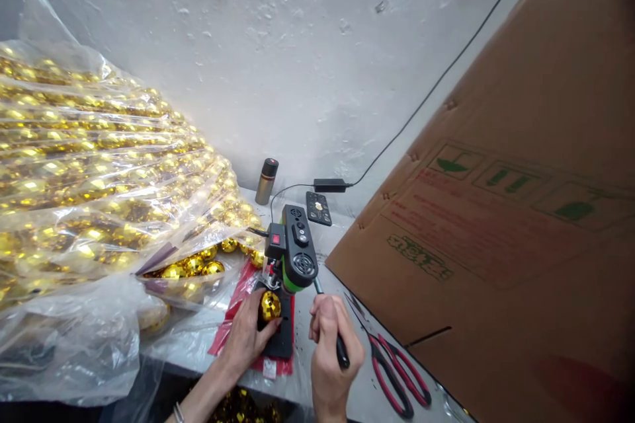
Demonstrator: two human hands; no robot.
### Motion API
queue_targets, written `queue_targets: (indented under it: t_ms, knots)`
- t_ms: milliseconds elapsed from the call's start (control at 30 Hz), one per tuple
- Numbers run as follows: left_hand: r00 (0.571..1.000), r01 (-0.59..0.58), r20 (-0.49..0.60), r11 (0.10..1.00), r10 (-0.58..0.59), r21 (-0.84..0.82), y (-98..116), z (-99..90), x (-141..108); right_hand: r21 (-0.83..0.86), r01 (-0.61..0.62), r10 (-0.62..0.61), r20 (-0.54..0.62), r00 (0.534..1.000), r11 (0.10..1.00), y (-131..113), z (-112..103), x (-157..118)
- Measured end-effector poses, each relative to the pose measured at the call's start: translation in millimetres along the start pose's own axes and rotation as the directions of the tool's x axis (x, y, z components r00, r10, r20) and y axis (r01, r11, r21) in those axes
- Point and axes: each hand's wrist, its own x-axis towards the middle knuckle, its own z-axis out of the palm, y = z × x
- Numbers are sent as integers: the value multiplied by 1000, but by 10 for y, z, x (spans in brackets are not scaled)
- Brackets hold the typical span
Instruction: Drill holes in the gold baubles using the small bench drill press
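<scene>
A shiny gold mirrored ball (pixel 270 306) sits on the black base (pixel 278 342) of a small bench drill press (pixel 301 258). Thumb and fingers of my left hand (pixel 248 329) close around the ball from the left. My right hand (pixel 335 344) is wrapped round the black-ended lever (pixel 342 351) at the right side of the press. The press head, black with some green, hangs just above the ball; whether its tip touches the ball is hidden. Under the base lies a red plastic sheet (pixel 238 301).
A large clear bag of gold balls (pixel 99 165) fills the left, its mouth near the press. Red-handled scissors (pixel 397 377) and a cardboard box (pixel 496 211) stand right. Behind are a spray can (pixel 266 181), a phone-like black slab (pixel 318 208) and a power adapter (pixel 330 185).
</scene>
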Motion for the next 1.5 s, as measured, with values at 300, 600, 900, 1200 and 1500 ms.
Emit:
queue_targets:
  t_ms: [300, 600, 900, 1200, 1500]
  knots:
    - [997, -59, 56, 997, 62, -57, 68, 40, 1, -7, -1, 1, 7, 1000, 1000, 36, -18, -44]
    - [996, -38, 78, 997, 44, -70, 45, -72, -57, 11, -8, 8, 0, 1000, 1000, 37, -14, -60]
    - [997, -12, 76, 1000, 12, -5, 37, 12, 43, -37, -29, 30, 6, 1000, 999, -64, -20, 50]
    - [994, -39, 106, 999, 35, 34, -22, -1, 30, -10, 22, -22, 30, 999, 1000, 134, -52, -122]
    - [992, -14, 123, 999, 11, 29, -1, -5, 17, 33, 103, -98, -112, 989, 994, 494, 75, -405]
